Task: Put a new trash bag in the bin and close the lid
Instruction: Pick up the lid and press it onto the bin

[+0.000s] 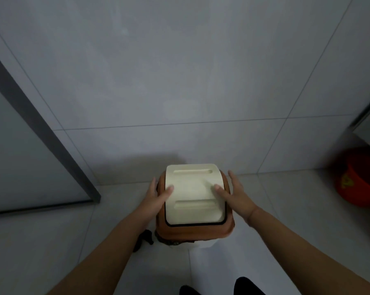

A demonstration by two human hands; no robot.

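A small bin (192, 229) with a brown rim stands on the floor against the wall, just in front of me. Its cream lid (192, 192) lies flat on top, with two slot-shaped grooves. My left hand (156, 198) rests on the lid's left edge, thumb on top and fingers down the side. My right hand (235, 195) lies on the lid's right edge with fingers spread. A dark strip of bag (144, 239) hangs out under the rim on the left. The inside of the bin is hidden.
A grey tiled wall rises right behind the bin. A dark door frame (41, 128) runs down the left. An orange-red basin (358, 179) sits on the floor at the right, under a grey ledge. My dark shoes (222, 288) show at the bottom.
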